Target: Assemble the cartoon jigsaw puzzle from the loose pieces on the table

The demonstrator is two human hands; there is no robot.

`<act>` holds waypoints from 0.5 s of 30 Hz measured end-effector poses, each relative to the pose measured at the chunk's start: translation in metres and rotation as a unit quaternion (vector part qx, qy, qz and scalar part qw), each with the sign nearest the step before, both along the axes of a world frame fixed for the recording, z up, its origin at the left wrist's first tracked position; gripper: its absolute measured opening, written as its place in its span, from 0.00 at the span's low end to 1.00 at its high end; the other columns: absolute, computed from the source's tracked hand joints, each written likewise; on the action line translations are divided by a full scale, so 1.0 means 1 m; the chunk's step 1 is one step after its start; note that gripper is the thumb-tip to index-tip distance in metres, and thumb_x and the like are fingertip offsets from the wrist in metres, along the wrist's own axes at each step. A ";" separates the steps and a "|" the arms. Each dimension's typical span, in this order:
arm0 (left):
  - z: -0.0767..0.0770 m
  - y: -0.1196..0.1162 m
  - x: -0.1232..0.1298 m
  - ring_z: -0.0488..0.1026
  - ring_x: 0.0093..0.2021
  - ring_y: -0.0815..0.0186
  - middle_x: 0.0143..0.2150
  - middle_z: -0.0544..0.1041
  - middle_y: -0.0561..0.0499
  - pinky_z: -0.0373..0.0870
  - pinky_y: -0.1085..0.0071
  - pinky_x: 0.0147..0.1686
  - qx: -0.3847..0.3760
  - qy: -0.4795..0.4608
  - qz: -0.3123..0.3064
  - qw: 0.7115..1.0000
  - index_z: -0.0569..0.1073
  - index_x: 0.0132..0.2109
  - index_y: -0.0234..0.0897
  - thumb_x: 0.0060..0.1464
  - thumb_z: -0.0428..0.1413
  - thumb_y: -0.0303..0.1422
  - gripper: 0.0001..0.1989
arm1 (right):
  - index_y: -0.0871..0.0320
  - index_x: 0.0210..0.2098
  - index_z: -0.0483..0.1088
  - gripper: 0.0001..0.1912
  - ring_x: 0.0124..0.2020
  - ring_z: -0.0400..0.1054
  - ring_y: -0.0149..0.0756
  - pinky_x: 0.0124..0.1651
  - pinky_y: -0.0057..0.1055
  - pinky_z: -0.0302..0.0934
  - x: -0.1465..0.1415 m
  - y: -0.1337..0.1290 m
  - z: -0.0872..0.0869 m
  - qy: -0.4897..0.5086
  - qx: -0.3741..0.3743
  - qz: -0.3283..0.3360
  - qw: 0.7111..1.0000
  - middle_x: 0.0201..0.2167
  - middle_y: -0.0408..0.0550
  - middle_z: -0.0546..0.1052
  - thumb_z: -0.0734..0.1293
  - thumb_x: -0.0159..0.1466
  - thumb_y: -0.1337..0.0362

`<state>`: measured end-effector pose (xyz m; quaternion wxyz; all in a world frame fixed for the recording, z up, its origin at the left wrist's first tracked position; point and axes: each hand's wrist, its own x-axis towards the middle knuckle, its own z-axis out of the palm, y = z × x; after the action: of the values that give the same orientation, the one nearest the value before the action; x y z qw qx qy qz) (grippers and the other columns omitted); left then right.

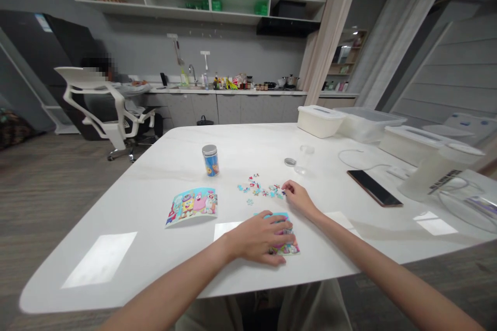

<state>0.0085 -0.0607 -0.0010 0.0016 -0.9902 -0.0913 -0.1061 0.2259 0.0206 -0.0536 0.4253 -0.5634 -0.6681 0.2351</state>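
My left hand (261, 238) lies flat with its fingers spread over a colourful cartoon jigsaw puzzle (294, 249), hiding much of it. At the right end of a scatter of loose jigsaw pieces (256, 190), my right hand (298, 199) has its fingertips pinched together on a small dark puzzle piece (284, 193). A slightly curled cartoon picture sheet (198, 205) rests to the left of the pieces. Behind the sheet stands a clear jar (210, 164) with a silver lid and a blue cartoon print.
A silver lid (289, 162) and a clear open container (306, 150) lie beyond the pieces. To the right are a phone (375, 187), a cable, a frosted jug (435, 173) and white bins (320, 121). A person sits on a white chair (116, 114) at the back left.
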 end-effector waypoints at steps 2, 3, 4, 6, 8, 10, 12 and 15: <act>0.000 0.000 0.000 0.65 0.61 0.56 0.60 0.71 0.45 0.58 0.61 0.58 -0.002 -0.008 0.015 1.000 0.66 0.59 0.41 0.62 0.49 0.49 0.24 | 0.55 0.30 0.67 0.07 0.25 0.63 0.36 0.33 0.32 0.59 0.002 0.000 0.000 0.000 0.007 0.009 1.000 0.23 0.41 0.69 0.58 0.53 0.66; -0.001 0.001 0.000 0.65 0.61 0.56 0.60 0.71 0.44 0.58 0.61 0.59 -0.001 -0.014 0.033 0.999 0.66 0.59 0.40 0.62 0.49 0.50 0.25 | 0.55 0.31 0.67 0.08 0.27 0.64 0.36 0.34 0.33 0.60 0.002 0.000 0.000 0.000 0.013 0.012 1.000 0.24 0.42 0.69 0.58 0.54 0.66; -0.001 0.003 -0.001 0.65 0.61 0.56 0.61 0.71 0.44 0.57 0.60 0.60 0.004 -0.022 0.059 0.998 0.65 0.59 0.40 0.62 0.49 0.49 0.25 | 0.55 0.32 0.67 0.08 0.28 0.65 0.37 0.35 0.33 0.60 0.002 0.000 -0.001 -0.001 0.019 0.014 1.000 0.26 0.43 0.69 0.58 0.54 0.66; -0.001 0.009 -0.004 0.65 0.61 0.55 0.61 0.71 0.45 0.56 0.58 0.62 0.022 -0.038 0.135 0.990 0.66 0.59 0.39 0.64 0.48 0.44 0.21 | 0.56 0.34 0.67 0.10 0.32 0.65 0.37 0.37 0.34 0.61 0.001 -0.002 -0.002 -0.003 0.031 0.018 0.999 0.30 0.45 0.69 0.58 0.53 0.68; -0.002 0.019 -0.012 0.65 0.62 0.56 0.59 0.73 0.45 0.55 0.56 0.62 0.043 -0.048 0.234 0.970 0.67 0.58 0.39 0.64 0.47 0.36 0.17 | 0.55 0.34 0.66 0.11 0.33 0.65 0.37 0.39 0.35 0.62 -0.002 -0.005 -0.003 -0.016 0.043 0.022 0.999 0.33 0.46 0.69 0.58 0.53 0.71; -0.003 0.030 -0.023 0.66 0.61 0.55 0.58 0.74 0.44 0.55 0.54 0.63 0.063 -0.051 0.337 0.938 0.68 0.58 0.37 0.64 0.47 0.31 0.17 | 0.55 0.34 0.65 0.12 0.34 0.65 0.37 0.41 0.36 0.62 -0.005 -0.008 -0.003 -0.039 0.053 0.028 0.997 0.35 0.46 0.69 0.57 0.53 0.73; -0.006 0.042 -0.035 0.67 0.60 0.53 0.57 0.74 0.41 0.55 0.51 0.62 0.087 -0.038 0.414 0.905 0.68 0.57 0.34 0.63 0.46 0.29 0.17 | 0.55 0.35 0.65 0.13 0.36 0.66 0.37 0.42 0.36 0.63 -0.007 -0.012 -0.004 -0.060 0.055 0.037 0.996 0.36 0.47 0.69 0.57 0.54 0.75; -0.011 0.055 -0.051 0.69 0.58 0.53 0.55 0.75 0.40 0.58 0.51 0.61 0.089 -0.009 0.470 0.878 0.72 0.52 0.34 0.61 0.47 0.27 0.15 | 0.55 0.37 0.65 0.14 0.40 0.66 0.39 0.45 0.38 0.62 -0.009 -0.016 -0.003 -0.081 0.065 0.048 0.993 0.37 0.48 0.70 0.56 0.56 0.76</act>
<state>-0.0426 -0.0054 -0.0120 0.1384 -0.8257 -0.5358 -0.1096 0.2169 0.0041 -0.0566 0.3939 -0.5190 -0.7405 0.1646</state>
